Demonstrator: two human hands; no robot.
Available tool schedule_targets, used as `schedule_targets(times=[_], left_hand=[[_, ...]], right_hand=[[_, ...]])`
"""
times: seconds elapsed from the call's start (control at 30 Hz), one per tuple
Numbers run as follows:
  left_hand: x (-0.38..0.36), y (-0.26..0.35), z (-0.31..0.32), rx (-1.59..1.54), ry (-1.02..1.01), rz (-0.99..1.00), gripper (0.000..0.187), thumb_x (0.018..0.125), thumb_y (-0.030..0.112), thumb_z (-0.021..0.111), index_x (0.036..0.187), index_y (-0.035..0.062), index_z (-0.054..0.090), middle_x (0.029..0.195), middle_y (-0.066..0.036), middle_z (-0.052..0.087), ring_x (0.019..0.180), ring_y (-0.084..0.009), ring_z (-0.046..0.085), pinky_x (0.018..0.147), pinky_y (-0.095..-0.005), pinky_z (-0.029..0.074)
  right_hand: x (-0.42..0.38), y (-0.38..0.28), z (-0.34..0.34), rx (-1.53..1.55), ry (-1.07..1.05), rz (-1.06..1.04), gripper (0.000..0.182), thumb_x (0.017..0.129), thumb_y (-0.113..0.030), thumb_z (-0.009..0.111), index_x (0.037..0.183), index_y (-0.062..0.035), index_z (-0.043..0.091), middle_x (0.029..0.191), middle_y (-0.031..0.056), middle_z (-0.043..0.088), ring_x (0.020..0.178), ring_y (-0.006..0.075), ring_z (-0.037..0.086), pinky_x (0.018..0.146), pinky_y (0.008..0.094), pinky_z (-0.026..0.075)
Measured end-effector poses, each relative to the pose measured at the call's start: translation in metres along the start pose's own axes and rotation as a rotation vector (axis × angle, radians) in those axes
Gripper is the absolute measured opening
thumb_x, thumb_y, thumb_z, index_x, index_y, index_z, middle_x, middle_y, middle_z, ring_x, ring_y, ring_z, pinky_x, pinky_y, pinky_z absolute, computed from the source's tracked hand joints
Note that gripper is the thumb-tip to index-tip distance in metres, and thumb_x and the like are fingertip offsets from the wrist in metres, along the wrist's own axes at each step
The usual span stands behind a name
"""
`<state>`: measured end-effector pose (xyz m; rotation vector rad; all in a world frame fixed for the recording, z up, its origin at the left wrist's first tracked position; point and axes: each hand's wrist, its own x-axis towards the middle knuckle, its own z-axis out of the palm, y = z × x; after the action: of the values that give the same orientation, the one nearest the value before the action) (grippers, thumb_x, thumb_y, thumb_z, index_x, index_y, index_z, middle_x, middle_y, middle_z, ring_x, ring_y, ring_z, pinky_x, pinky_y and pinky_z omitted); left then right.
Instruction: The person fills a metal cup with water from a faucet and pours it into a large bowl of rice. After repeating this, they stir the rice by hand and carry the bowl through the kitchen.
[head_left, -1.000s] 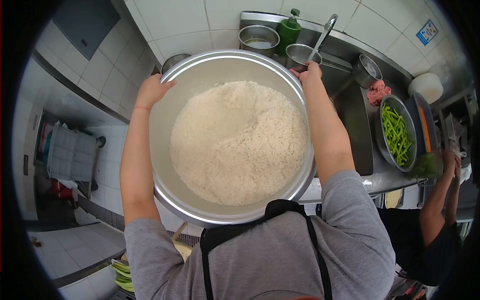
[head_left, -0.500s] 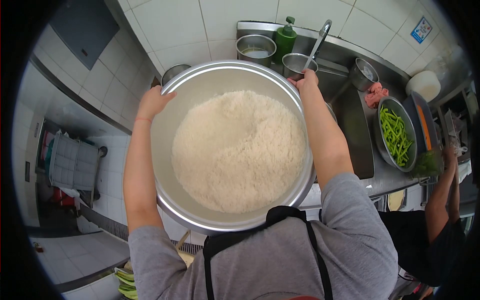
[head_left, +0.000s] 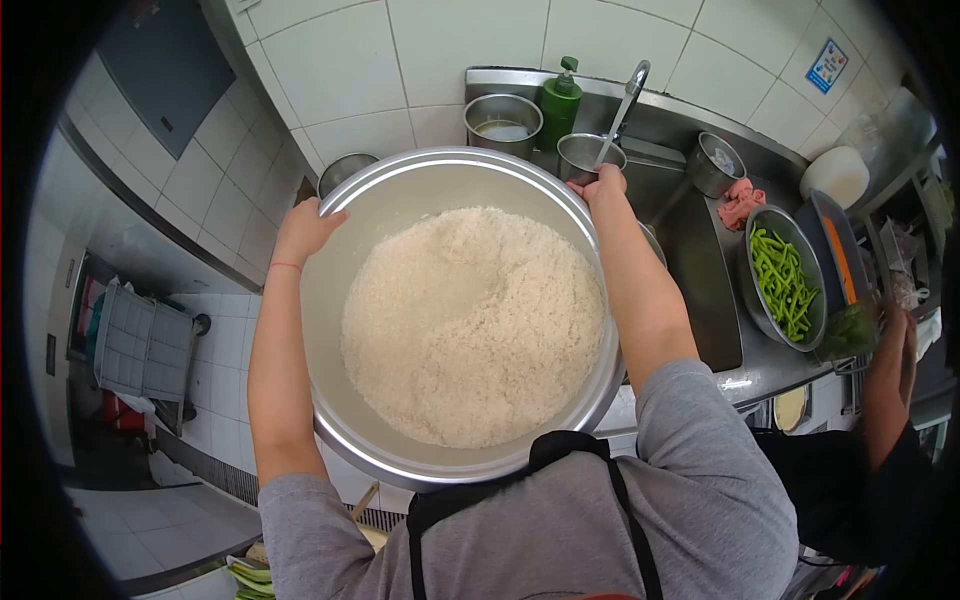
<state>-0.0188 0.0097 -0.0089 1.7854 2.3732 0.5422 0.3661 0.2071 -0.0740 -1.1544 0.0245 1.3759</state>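
Note:
A large round metal pot [head_left: 330, 375] is in front of my body, its near rim close to my apron. A broad mound of white rice [head_left: 470, 330] lies inside, smoother at the upper left and rougher toward the right. My left hand [head_left: 308, 230] is closed on the rim at the upper left, thumb over the inner edge. At the upper right, my right hand [head_left: 602, 183] grips the same rim, though most of its fingers are hidden. Just beyond that hand stands a small metal pot [head_left: 590, 155] beneath the faucet [head_left: 632, 95].
A sink [head_left: 700, 290] lies to the right, with a bowl of green beans [head_left: 787, 280] and a pink cloth [head_left: 740, 205] on the counter. Behind stand a green pump bottle [head_left: 560, 105] and another metal pot [head_left: 503, 125]. A co-worker's arm [head_left: 885, 385] reaches in at the far right.
The whole scene sits a little lower as my view tilts up. Both hands keep their hold on the pot's rim, and the rice looks much the same.

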Motion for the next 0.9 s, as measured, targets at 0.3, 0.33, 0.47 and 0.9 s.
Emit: schedule_targets(times=[0.3,0.33,0.47,0.9], left_hand=[[-0.002,0.006,-0.005,0.026,-0.047,-0.022,0.049,0.071,0.039,0.059,0.090,-0.0058,0.058,0.088,-0.022,0.060,0.084,-0.0322,0.059,0.073,-0.0371,0.045],[-0.002,0.006,-0.005,0.027,-0.047,-0.022,0.049,0.071,0.039,0.059,0.090,-0.0058,0.058,0.088,-0.022,0.060,0.084,-0.0322,0.059,0.073,-0.0371,0.045],[-0.002,0.006,-0.005,0.007,-0.048,-0.018,0.048,0.071,0.039,0.059,0.091,-0.0055,0.058,0.088,-0.022,0.060,0.083,-0.0319,0.059,0.073,-0.0369,0.045],[0.001,0.001,-0.003,0.028,-0.054,-0.027,0.051,0.071,0.040,0.059,0.093,-0.0058,0.058,0.091,-0.023,0.060,0.086,-0.0323,0.058,0.075,-0.0374,0.045]], right_hand=[[0.002,0.000,-0.001,0.007,0.006,0.004,0.034,0.077,0.000,0.039,0.110,0.0016,0.046,0.107,0.0273,0.048,0.085,0.0496,0.052,0.075,0.0688,0.037],[0.004,0.000,0.000,0.010,0.014,0.004,0.035,0.077,0.000,0.040,0.111,0.0018,0.045,0.109,0.0273,0.047,0.086,0.0498,0.052,0.074,0.0690,0.037],[0.012,0.001,-0.001,0.007,0.017,0.017,0.036,0.076,0.001,0.040,0.111,0.0025,0.045,0.109,0.0278,0.046,0.085,0.0509,0.052,0.074,0.0693,0.037],[0.021,0.003,-0.003,-0.025,-0.003,0.011,0.036,0.077,-0.001,0.041,0.114,0.0011,0.041,0.114,0.0300,0.042,0.091,0.0559,0.047,0.073,0.0698,0.037]])
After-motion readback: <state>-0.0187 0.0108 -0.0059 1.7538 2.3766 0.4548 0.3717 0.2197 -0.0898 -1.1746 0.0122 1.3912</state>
